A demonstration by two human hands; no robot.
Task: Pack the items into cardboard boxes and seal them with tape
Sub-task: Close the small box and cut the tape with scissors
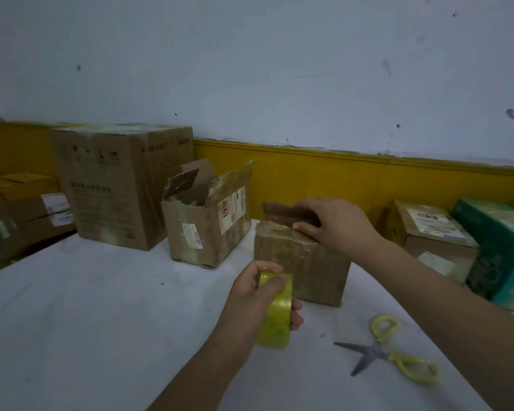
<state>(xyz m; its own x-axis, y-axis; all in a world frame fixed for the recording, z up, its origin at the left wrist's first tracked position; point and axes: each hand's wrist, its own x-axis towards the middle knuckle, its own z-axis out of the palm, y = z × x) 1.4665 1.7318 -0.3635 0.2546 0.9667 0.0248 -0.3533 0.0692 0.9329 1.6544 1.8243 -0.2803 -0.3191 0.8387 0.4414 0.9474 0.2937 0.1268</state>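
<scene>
A small cardboard box (pixel 315 271) stands on the white table (pixel 101 315) in the middle of the view, one brown flap up at its back. My right hand (pixel 336 226) lies on the box top, fingers over that flap and thumb pressing the top edge. My left hand (pixel 258 298) grips a yellow-green tape roll (pixel 276 312) just in front of the box's near left corner. Shiny tape covers the box's top front edge.
Yellow-handled scissors (pixel 389 351) lie open on the table at the right. An opened torn box (pixel 205 221) and a tall taped box (pixel 119 185) stand behind on the left. More boxes (pixel 428 232) and a green carton (pixel 505 256) crowd the right edge.
</scene>
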